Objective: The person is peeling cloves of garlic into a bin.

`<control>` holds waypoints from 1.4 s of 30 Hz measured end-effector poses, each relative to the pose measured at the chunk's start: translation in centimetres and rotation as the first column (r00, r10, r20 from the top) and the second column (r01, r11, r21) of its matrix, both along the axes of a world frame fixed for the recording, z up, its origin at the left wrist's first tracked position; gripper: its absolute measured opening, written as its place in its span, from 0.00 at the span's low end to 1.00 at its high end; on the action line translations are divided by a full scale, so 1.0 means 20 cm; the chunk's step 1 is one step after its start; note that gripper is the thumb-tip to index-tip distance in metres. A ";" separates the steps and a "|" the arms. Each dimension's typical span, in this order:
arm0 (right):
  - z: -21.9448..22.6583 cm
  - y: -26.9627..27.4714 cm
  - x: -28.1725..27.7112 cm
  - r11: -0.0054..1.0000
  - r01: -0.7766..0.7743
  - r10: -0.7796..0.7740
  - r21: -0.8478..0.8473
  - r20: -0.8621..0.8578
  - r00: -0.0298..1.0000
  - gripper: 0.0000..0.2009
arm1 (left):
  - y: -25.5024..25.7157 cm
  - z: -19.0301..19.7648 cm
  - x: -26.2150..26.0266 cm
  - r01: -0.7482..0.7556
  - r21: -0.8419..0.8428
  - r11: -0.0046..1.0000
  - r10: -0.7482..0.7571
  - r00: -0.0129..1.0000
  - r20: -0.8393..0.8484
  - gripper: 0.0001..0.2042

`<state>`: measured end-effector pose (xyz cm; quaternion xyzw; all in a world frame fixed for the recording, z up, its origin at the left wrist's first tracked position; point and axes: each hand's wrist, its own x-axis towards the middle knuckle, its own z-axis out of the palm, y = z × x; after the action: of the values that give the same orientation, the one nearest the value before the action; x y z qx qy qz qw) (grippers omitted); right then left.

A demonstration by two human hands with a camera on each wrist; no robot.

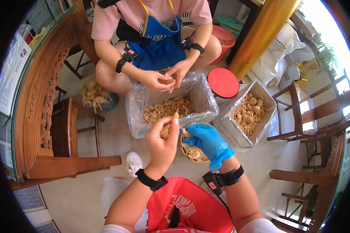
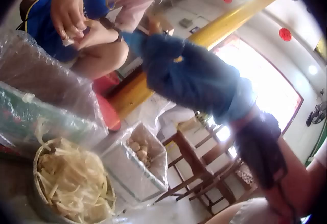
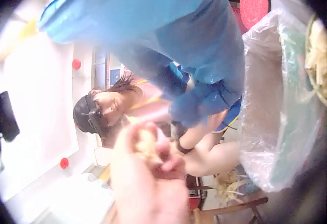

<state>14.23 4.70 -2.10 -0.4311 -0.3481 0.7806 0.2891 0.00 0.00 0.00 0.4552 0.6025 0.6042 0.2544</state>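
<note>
My bare left hand (image 1: 161, 143) grips pale tan pieces in its curled fingers. One tip (image 1: 176, 115) pokes up beyond the thumb, and another piece (image 1: 165, 132) shows within the fingers. My right hand (image 1: 212, 143), in a blue glove, pinches a small tan piece (image 1: 186, 133) close beside the left hand. Both hands are over a round basin (image 1: 182, 152) of thin pale peelings, which the left wrist view shows as a heap (image 2: 74, 183). In the right wrist view the left hand's pale piece (image 3: 147, 141) is blurred.
A plastic-lined bin (image 1: 136, 120) of tan pieces stands ahead; another lined box (image 1: 270, 110) is to the right. Opposite sits a person in a blue apron (image 1: 155, 50), hands together over the bin. A red-topped stool (image 1: 223, 82) and wooden chairs (image 1: 299, 112) stand around.
</note>
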 end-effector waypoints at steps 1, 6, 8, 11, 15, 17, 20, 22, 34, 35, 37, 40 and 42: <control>-0.01 -0.01 -0.01 1.000 0.011 -0.013 0.021 0.074 0.997 0.12 | 0.01 0.03 -0.03 -0.034 0.004 0.999 0.033 0.997 0.068 0.08; 0.06 0.00 0.01 0.972 -0.160 -0.016 0.173 0.728 0.685 0.11 | 0.02 0.02 -0.17 0.126 -0.458 0.880 -0.197 0.974 -0.111 0.10; -0.08 0.01 0.03 0.915 -0.189 -0.179 0.358 0.776 0.605 0.14 | 0.01 0.01 -0.16 0.053 -0.493 0.868 -0.176 0.962 -0.208 0.11; -0.06 -0.01 -0.05 0.710 0.047 -0.450 0.703 0.401 0.798 0.22 | 0.04 -0.03 -0.16 -0.082 -0.377 0.923 -0.046 0.947 -0.317 0.13; 0.02 -0.01 -0.07 0.806 0.021 -0.351 0.592 0.449 0.822 0.30 | 0.08 -0.06 -0.21 -0.130 -0.273 0.953 0.034 0.943 -0.332 0.20; 0.03 -0.01 -0.07 0.831 -0.028 -0.324 0.556 0.524 0.788 0.32 | 0.07 -0.03 -0.19 -0.090 -0.278 0.956 0.026 0.974 -0.226 0.21; -0.03 -0.01 -0.06 0.747 0.041 -0.400 0.664 0.399 0.825 0.28 | 0.08 -0.06 -0.18 0.029 -0.250 0.968 -0.017 0.999 0.051 0.21; -0.01 -0.01 -0.03 0.794 -0.001 -0.323 0.609 0.423 0.847 0.26 | 0.08 -0.08 -0.17 0.105 -0.214 0.971 -0.058 0.975 0.215 0.21; 0.06 -0.02 -0.03 0.759 0.003 -0.246 0.651 0.282 0.927 0.21 | 0.05 0.00 -0.05 0.504 -0.052 0.862 -0.384 0.718 0.581 0.14; 0.05 -0.01 -0.03 0.781 0.007 -0.228 0.624 0.276 0.934 0.21 | 0.05 0.00 -0.05 0.505 -0.053 0.861 -0.385 0.717 0.581 0.14; 0.09 -0.02 -0.02 0.764 -0.056 -0.212 0.643 0.332 0.919 0.22 | 0.06 0.00 -0.06 0.511 -0.122 0.851 -0.372 0.750 0.546 0.13; 0.13 -0.03 -0.03 0.615 -0.180 -0.249 0.768 0.406 0.880 0.23 | 0.06 0.01 -0.08 0.460 -0.201 0.865 -0.287 0.782 0.554 0.11; 0.12 -0.04 -0.04 0.467 -0.245 -0.302 0.850 0.413 0.859 0.24 | 0.06 0.01 -0.08 0.462 -0.213 0.861 -0.286 0.785 0.550 0.11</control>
<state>13.38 3.99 0.36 -0.4150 -0.7552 0.3371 0.3794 -1.70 1.15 0.18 0.3443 0.5054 0.5252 0.5917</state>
